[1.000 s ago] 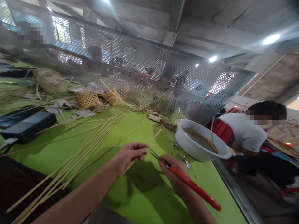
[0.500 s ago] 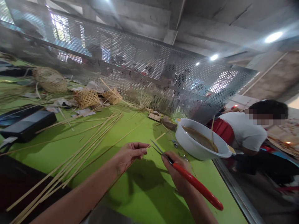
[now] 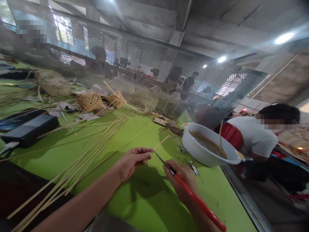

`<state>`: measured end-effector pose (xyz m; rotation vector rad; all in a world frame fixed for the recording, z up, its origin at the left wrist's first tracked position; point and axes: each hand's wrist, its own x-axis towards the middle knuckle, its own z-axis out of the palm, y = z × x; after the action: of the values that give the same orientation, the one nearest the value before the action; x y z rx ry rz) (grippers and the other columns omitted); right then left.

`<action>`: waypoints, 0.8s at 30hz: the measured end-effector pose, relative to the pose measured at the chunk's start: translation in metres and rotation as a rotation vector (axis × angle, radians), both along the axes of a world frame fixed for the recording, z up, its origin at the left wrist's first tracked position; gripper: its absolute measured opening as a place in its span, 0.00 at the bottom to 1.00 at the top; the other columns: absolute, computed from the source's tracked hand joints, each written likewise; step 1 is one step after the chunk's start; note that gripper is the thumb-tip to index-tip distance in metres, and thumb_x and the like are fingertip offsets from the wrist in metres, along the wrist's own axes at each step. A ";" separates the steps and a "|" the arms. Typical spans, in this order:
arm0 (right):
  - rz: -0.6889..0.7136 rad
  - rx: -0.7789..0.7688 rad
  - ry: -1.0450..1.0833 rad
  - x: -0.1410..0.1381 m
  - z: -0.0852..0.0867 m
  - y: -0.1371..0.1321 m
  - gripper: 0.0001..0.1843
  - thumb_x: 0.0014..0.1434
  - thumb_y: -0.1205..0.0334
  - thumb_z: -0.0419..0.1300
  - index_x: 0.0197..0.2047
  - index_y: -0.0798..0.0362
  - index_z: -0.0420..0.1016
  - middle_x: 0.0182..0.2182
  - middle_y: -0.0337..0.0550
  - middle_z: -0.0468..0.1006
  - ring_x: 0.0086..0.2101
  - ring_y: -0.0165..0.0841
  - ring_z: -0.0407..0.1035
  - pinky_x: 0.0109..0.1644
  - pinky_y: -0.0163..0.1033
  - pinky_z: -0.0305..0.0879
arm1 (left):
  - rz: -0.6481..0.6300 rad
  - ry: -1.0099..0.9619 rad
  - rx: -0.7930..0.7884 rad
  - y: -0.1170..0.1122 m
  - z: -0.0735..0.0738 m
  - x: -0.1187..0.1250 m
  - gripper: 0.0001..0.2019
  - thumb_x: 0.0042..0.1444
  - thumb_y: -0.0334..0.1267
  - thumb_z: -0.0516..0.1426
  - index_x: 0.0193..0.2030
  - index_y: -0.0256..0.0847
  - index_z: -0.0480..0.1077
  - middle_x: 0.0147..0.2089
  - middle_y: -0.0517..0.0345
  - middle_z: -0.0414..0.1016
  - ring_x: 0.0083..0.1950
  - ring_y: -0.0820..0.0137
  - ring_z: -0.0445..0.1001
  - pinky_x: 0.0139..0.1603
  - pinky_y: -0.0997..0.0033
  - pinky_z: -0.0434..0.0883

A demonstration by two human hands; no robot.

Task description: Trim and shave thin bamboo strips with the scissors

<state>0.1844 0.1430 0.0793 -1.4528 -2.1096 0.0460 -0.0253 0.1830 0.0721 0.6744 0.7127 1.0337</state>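
Note:
My left hand (image 3: 131,161) pinches a thin bamboo strip (image 3: 159,144) between thumb and fingers, just above the green table (image 3: 147,203). The strip's free end points up and right toward a white basin. My right hand (image 3: 182,178) grips red-handled scissors (image 3: 196,203). Their metal blades (image 3: 161,159) reach left and meet the strip right beside my left fingertips.
A white basin (image 3: 207,156) of brown liquid stands at the table's right edge, small metal tools (image 3: 193,167) beside it. Several long bamboo strips (image 3: 79,158) lie to the left, with woven baskets (image 3: 89,101) and a black box (image 3: 29,129) further back. A person (image 3: 256,135) sits at right, beyond a perforated metal screen (image 3: 145,74).
The scissors drew slightly away from the strip half a second ago, then came back to it beside my left fingertips. My left hand has kept hold of the strip.

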 end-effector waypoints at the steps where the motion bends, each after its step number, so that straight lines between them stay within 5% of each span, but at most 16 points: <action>1: -0.007 -0.011 0.005 0.000 0.001 0.000 0.14 0.62 0.54 0.51 0.31 0.49 0.74 0.22 0.37 0.74 0.23 0.30 0.66 0.28 0.34 0.54 | -0.005 -0.003 0.005 0.000 0.000 0.000 0.09 0.48 0.24 0.63 0.38 0.32 0.79 0.29 0.56 0.77 0.25 0.83 0.70 0.27 0.88 0.68; 6: -0.162 -0.029 0.063 0.001 0.003 0.000 0.15 0.62 0.50 0.52 0.32 0.48 0.74 0.22 0.37 0.74 0.24 0.31 0.66 0.27 0.33 0.54 | -0.057 -0.021 0.019 0.003 -0.002 0.001 0.09 0.48 0.26 0.65 0.38 0.31 0.79 0.29 0.54 0.78 0.24 0.82 0.71 0.27 0.87 0.70; 12: 0.020 -0.021 -0.020 -0.003 -0.001 0.000 0.16 0.62 0.52 0.51 0.32 0.50 0.75 0.23 0.39 0.75 0.23 0.32 0.67 0.27 0.36 0.54 | -0.010 0.019 0.000 0.004 -0.001 0.003 0.07 0.47 0.25 0.64 0.36 0.31 0.79 0.28 0.55 0.78 0.23 0.81 0.71 0.26 0.86 0.71; 16: -0.103 -0.056 0.052 -0.002 0.003 -0.001 0.15 0.62 0.52 0.51 0.32 0.49 0.74 0.22 0.39 0.74 0.23 0.33 0.67 0.26 0.36 0.54 | 0.011 0.061 0.033 0.001 0.000 0.002 0.10 0.45 0.26 0.66 0.37 0.33 0.79 0.32 0.55 0.79 0.25 0.82 0.71 0.28 0.86 0.70; 21: -0.002 -0.041 -0.009 -0.003 0.003 -0.002 0.15 0.62 0.53 0.51 0.30 0.49 0.74 0.22 0.37 0.74 0.23 0.31 0.66 0.28 0.35 0.54 | 0.005 0.062 0.040 0.000 0.001 0.001 0.10 0.44 0.27 0.67 0.36 0.33 0.79 0.30 0.56 0.77 0.28 0.81 0.71 0.28 0.86 0.69; 24: -0.070 -0.032 0.010 -0.003 0.001 -0.001 0.14 0.62 0.53 0.51 0.31 0.48 0.74 0.22 0.37 0.75 0.23 0.31 0.67 0.27 0.35 0.54 | 0.009 0.066 0.027 0.000 0.001 0.001 0.10 0.45 0.27 0.66 0.36 0.33 0.79 0.32 0.56 0.78 0.27 0.81 0.71 0.28 0.86 0.69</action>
<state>0.1812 0.1418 0.0804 -1.5409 -2.0578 0.0606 -0.0238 0.1828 0.0728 0.7318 0.7606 1.0344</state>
